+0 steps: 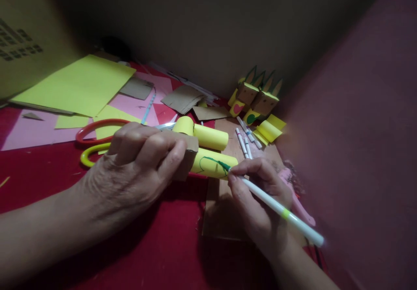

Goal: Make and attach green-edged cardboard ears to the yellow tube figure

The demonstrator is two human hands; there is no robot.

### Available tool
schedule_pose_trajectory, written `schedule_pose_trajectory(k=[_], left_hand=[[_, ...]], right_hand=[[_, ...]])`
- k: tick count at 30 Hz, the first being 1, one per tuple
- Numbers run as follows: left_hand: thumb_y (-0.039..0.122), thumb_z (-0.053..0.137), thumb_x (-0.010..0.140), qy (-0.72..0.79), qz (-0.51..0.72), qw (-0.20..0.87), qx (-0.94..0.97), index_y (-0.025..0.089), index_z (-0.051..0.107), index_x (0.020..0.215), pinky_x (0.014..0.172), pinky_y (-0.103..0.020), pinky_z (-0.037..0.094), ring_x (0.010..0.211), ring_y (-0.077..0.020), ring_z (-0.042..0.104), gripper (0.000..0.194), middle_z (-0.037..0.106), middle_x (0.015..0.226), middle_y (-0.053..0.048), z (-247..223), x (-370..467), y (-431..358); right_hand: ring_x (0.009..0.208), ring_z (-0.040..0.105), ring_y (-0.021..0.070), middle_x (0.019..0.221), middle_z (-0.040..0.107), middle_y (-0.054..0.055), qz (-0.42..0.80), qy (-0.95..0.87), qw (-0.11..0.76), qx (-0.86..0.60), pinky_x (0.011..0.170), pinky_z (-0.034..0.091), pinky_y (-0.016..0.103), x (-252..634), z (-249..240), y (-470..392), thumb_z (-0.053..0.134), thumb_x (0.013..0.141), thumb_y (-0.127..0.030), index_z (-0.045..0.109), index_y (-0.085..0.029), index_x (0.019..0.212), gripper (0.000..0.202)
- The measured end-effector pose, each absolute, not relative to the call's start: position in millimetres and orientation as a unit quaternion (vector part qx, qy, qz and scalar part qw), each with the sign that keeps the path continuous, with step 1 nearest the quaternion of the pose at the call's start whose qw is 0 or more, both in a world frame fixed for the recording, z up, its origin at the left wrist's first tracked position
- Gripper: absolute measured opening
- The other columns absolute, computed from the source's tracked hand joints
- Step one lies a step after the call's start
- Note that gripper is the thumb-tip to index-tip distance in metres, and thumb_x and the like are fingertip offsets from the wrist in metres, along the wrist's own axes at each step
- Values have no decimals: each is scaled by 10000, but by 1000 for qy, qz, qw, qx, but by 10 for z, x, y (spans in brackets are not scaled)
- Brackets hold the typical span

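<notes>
My left hand (140, 164) is closed around the small cardboard box part (191, 151) of a craft figure. Rolled yellow paper tubes (211, 137) are joined to that box. Between the fingertips of my right hand (257, 194) is a white felt-tip marker (296, 225) with a lime band, its green tip touching the front yellow tube (215, 163). A green curved outline, partly filled in, shows on that tube. Scissors (85, 136) with red and yellow handles lie behind my left hand, their blades partly hidden by the figure.
Two finished-looking cardboard figures (257, 97) with pointed crowns stand at the back right. Several markers (243, 142) lie in front of them. Yellow sheets (78, 84), pink paper (29, 129) and cardboard scraps (182, 99) cover the back left. A pink tool (301, 207) lies by the right wall.
</notes>
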State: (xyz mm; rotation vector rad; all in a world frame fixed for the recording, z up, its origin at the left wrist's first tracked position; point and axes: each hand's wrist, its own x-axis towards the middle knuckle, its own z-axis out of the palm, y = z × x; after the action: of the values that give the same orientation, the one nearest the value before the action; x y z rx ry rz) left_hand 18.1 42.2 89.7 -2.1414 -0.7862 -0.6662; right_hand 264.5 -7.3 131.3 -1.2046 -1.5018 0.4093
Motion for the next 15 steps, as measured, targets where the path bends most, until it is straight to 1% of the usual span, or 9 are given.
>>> schedule_pose_trajectory(k=[4, 6, 8, 11, 13, 15], left_hand=[[146, 433, 1144, -304, -267, 366, -838, -4, 526, 1536, 1159, -568, 532, 1227, -402, 568, 430, 599, 1357, -225, 908, 193, 413], [142, 428, 1145, -304, -265, 371, -837, -11, 526, 1539, 1153, -574, 535, 1216, -399, 566, 433, 596, 1363, -229, 907, 198, 406], [141, 409, 1151, -304, -264, 372, -837, -9, 531, 1531, 1146, -566, 539, 1208, -393, 562, 426, 588, 1355, -220, 911, 203, 400], [140, 406, 1153, -307, -264, 377, -833, -10, 532, 1515, 1126, -550, 544, 1199, -389, 555, 411, 565, 1336, -206, 933, 211, 395], [125, 436, 1142, -311, -258, 380, -832, -14, 532, 1511, 1118, -541, 546, 1188, -384, 555, 405, 566, 1326, -203, 947, 217, 392], [84, 436, 1124, -313, -248, 386, -832, -25, 527, 1517, 1119, -540, 548, 1192, -383, 562, 418, 591, 1323, -209, 949, 222, 385]], right_hand=[[381, 507, 102, 543, 606, -85, 169, -622, 576, -503, 370, 408, 204, 2628, 1325, -55, 720, 815, -161, 714, -265, 773, 112], [384, 498, 98, 535, 589, -97, 162, -613, 594, -496, 364, 402, 199, 2627, 1324, -52, 717, 813, -152, 700, -272, 766, 130], [412, 531, 97, 569, 618, -96, 149, -616, 600, -489, 389, 432, 192, 2639, 1301, -59, 707, 827, -131, 691, -274, 795, 147], [477, 603, 96, 665, 682, -81, 114, -684, 564, -449, 452, 485, 185, 2665, 1219, -75, 706, 868, -71, 695, -265, 911, 199], [564, 680, 112, 764, 744, -43, 88, -738, 533, -404, 514, 529, 200, 2674, 1151, -76, 717, 899, -35, 704, -254, 1003, 243], [687, 752, 146, 862, 790, 2, 72, -766, 525, -364, 617, 601, 240, 2674, 1096, -67, 724, 927, -12, 716, -245, 1070, 274]])
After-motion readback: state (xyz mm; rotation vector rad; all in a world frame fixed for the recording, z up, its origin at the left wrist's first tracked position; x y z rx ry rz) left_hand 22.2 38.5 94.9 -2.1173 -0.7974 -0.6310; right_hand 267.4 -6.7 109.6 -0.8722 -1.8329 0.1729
